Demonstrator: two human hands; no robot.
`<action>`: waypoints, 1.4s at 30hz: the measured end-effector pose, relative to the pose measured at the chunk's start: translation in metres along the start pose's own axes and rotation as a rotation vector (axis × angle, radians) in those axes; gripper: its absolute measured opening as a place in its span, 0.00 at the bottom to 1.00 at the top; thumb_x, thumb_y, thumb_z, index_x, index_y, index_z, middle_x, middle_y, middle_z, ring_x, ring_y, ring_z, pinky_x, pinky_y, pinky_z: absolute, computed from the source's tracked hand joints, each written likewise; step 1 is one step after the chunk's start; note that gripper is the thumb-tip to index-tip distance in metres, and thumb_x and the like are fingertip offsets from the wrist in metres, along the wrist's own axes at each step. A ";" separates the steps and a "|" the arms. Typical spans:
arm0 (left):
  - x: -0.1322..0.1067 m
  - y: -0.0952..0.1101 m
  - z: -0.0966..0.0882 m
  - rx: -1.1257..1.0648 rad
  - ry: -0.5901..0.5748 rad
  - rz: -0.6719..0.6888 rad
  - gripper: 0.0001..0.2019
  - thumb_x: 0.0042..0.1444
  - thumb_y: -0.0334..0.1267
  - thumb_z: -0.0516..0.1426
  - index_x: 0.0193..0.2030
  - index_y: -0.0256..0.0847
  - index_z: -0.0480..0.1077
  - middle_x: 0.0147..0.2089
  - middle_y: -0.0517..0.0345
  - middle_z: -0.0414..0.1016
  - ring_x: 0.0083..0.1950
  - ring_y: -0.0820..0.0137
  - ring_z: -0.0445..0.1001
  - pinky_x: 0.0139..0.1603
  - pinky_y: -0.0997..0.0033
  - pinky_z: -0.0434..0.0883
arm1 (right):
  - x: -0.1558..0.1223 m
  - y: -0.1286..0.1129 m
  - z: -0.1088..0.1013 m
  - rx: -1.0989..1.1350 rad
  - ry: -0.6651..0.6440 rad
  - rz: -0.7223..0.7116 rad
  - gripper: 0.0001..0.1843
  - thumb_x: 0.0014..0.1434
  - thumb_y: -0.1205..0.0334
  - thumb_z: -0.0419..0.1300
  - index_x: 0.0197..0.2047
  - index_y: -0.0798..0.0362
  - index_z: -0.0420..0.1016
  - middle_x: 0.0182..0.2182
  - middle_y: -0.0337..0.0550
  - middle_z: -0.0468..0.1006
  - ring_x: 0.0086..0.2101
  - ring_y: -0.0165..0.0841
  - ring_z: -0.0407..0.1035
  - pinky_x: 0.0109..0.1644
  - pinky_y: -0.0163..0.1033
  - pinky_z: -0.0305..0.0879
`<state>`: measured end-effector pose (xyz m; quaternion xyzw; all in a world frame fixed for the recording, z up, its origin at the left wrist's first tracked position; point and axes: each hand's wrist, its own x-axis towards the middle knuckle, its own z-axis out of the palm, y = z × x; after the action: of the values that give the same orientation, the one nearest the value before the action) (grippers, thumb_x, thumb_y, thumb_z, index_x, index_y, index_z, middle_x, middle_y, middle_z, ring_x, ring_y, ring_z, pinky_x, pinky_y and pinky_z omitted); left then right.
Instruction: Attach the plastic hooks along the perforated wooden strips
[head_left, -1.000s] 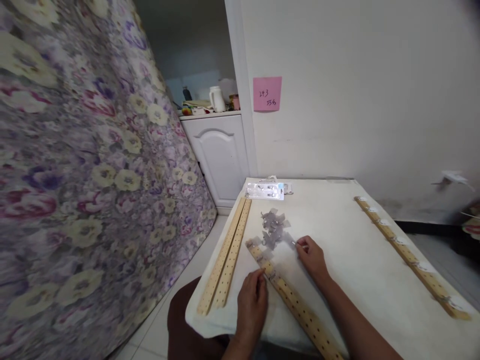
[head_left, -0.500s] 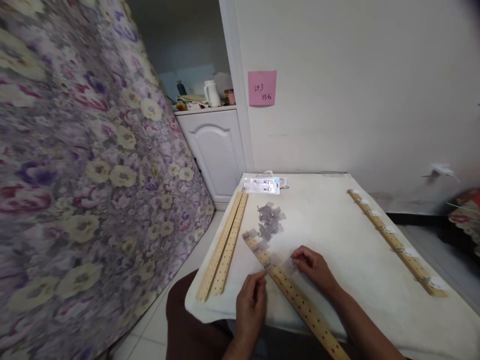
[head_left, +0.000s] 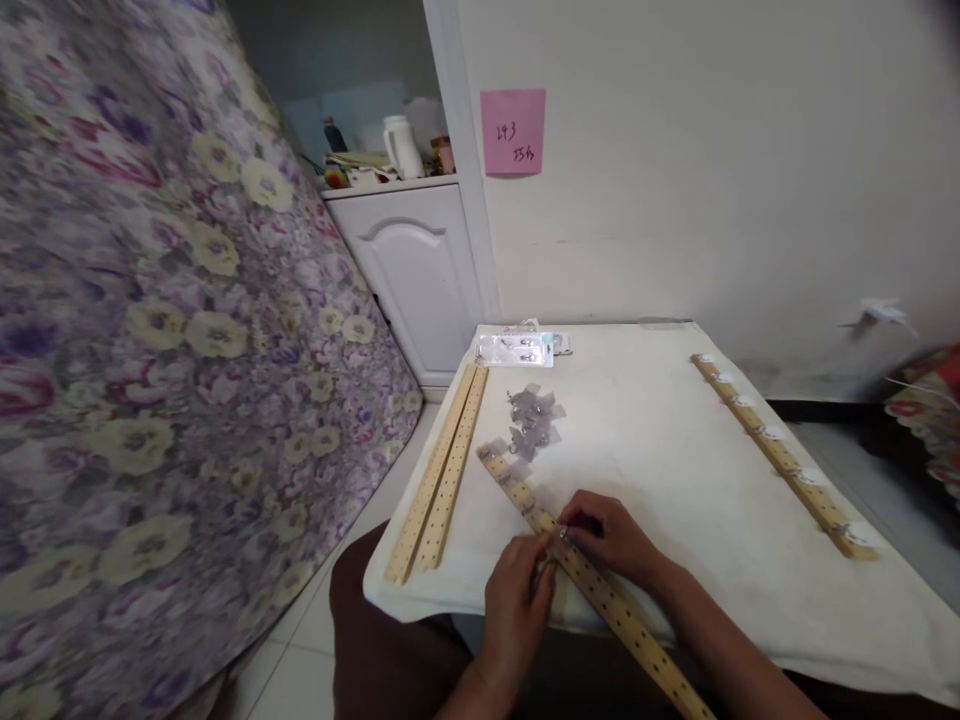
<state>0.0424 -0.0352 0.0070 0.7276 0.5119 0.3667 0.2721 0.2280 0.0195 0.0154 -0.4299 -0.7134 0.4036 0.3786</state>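
Observation:
A long wooden strip with rows of holes point(head_left: 611, 603) lies slantwise across the table's front edge in front of me. My left hand point(head_left: 519, 590) is closed at its left edge, thumb and fingertips pinching the wood. From the other side my right hand point(head_left: 604, 535) pinches a small shiny metal piece point(head_left: 562, 532) against the strip's top; its exact kind is too small to make out. Several small clear-grey packets point(head_left: 517, 490) sit along the strip's far end. Just beyond that end is a heap of similar grey packets with metal bits point(head_left: 534, 420).
Two more perforated wooden strips point(head_left: 442, 470) lie side by side at the table's left. Another strip bearing several white round tags point(head_left: 784, 460) runs along the right edge. Clear packaging with a blue-edged card point(head_left: 517, 350) is at the back. A floral curtain point(head_left: 187, 400) hangs left.
My right hand has moved left onto the strip with the small piece. My left hand has shifted right and slightly up along the strip's edge. The view has tilted down slightly.

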 end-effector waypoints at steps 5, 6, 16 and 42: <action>0.002 -0.001 0.002 0.039 -0.017 0.019 0.12 0.59 0.32 0.51 0.49 0.44 0.68 0.44 0.54 0.72 0.47 0.67 0.71 0.48 0.66 0.69 | -0.003 0.001 -0.006 -0.010 0.053 -0.025 0.14 0.49 0.74 0.54 0.39 0.52 0.71 0.29 0.35 0.68 0.25 0.27 0.60 0.29 0.33 0.58; 0.002 -0.002 0.002 0.045 -0.017 0.022 0.12 0.59 0.32 0.51 0.49 0.44 0.68 0.44 0.54 0.72 0.47 0.67 0.71 0.48 0.66 0.69 | -0.004 0.002 -0.007 -0.016 0.065 -0.029 0.15 0.49 0.75 0.53 0.39 0.52 0.70 0.30 0.36 0.69 0.25 0.27 0.61 0.30 0.33 0.58; 0.001 -0.004 0.004 0.067 0.017 0.048 0.12 0.58 0.31 0.52 0.48 0.45 0.69 0.43 0.54 0.73 0.45 0.67 0.71 0.46 0.66 0.70 | -0.008 0.006 -0.009 -0.050 0.083 0.000 0.14 0.52 0.73 0.51 0.41 0.52 0.69 0.34 0.39 0.72 0.27 0.29 0.63 0.32 0.35 0.60; 0.011 0.043 -0.016 -0.219 -0.109 -0.074 0.22 0.52 0.29 0.56 0.54 0.46 0.65 0.44 0.57 0.73 0.40 0.69 0.69 0.40 0.71 0.67 | -0.021 -0.057 -0.008 0.150 -0.065 0.111 0.11 0.46 0.76 0.55 0.32 0.51 0.69 0.26 0.35 0.74 0.28 0.29 0.66 0.31 0.33 0.60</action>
<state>0.0547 -0.0382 0.0523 0.6931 0.4796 0.3700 0.3907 0.2248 -0.0151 0.0659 -0.4257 -0.6682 0.4901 0.3634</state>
